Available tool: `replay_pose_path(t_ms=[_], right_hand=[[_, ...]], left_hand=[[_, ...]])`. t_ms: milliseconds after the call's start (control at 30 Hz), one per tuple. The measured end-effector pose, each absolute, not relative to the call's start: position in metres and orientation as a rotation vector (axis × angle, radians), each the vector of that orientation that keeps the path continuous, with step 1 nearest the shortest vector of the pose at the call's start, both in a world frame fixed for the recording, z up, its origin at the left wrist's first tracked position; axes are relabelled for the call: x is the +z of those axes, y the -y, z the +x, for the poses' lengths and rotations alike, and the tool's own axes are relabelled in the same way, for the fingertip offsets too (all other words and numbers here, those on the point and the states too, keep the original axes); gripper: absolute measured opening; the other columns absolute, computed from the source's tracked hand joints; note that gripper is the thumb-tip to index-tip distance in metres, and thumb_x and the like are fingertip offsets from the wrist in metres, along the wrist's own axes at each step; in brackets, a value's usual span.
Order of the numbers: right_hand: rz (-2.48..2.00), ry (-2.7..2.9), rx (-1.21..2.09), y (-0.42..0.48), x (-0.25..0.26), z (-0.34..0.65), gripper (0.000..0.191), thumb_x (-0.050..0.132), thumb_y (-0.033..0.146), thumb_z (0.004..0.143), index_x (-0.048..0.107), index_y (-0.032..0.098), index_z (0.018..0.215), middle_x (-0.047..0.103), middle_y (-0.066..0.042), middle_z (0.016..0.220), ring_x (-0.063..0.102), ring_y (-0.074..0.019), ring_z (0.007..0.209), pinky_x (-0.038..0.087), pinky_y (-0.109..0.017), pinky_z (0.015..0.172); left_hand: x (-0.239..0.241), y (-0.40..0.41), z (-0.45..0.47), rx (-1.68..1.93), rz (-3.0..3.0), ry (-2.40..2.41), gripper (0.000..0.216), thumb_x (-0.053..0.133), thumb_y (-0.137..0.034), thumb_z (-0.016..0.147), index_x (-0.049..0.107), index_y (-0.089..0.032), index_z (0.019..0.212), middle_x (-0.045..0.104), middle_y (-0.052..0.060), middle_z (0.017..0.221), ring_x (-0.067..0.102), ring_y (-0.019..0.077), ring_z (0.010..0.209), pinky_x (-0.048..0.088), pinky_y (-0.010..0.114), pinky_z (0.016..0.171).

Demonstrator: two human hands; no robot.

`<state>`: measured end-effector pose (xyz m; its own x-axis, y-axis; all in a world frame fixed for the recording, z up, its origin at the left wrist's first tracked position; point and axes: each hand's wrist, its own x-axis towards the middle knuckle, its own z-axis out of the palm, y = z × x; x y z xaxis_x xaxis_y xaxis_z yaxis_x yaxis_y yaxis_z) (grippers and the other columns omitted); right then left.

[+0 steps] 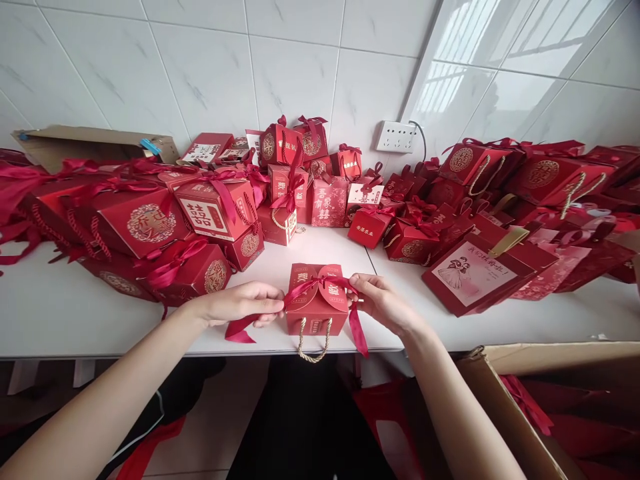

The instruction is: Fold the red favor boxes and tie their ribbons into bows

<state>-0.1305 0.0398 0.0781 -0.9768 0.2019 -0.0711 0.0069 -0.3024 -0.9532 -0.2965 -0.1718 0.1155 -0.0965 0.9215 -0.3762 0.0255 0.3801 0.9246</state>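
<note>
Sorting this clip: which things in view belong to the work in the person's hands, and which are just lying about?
Part of the work:
- red box with gold cord handle
- ribbon across its top, held by left hand and right hand

Lying about, untouched:
- stacked boxes at left
- bag with couple picture
- socket strip
- carton, lower right

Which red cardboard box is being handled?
The red cardboard box frontmost on the white table: left hand and right hand pinch its crimson ribbon; the others sit untouched.
</note>
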Motion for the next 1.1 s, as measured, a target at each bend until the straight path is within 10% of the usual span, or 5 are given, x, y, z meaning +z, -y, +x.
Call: replay_pose_path(t_ms=[733, 1100], right_hand=[[-0.396, 1.949, 2.291, -0.059, 0.067, -0.132, 0.038, 0.078, 0.048, 0.058, 0.058, 0.016, 0.058, 0.046, 0.005, 0.053, 0.04, -0.0069, 0.049, 0.032, -0.025, 0.056], [-0.072, 2.068, 2.099, -0.035, 0.127, -0.127, 0.027, 0.068, 0.042, 0.074, 0.062, 0.017, 0.068, 0.059, -0.002, 0.074, 0.052, -0.0127, 0.064, 0.04, -0.025, 0.056]], left_hand=[[0.062, 0.161, -0.298, 1.613, 0.628, -1.106, 0.025, 0.072, -0.022, 0.066, 0.05, -0.014, 0.059, 0.058, -0.001, 0.061, 0.054, 0.0108, 0.058, 0.043, 0.022, 0.059], [0.086, 0.176, -0.279, 1.492, 0.743, -1.208, 0.026, 0.07, -0.027, 0.065, 0.05, -0.013, 0.056, 0.063, 0.005, 0.071, 0.06, 0.0155, 0.07, 0.047, 0.025, 0.063]])
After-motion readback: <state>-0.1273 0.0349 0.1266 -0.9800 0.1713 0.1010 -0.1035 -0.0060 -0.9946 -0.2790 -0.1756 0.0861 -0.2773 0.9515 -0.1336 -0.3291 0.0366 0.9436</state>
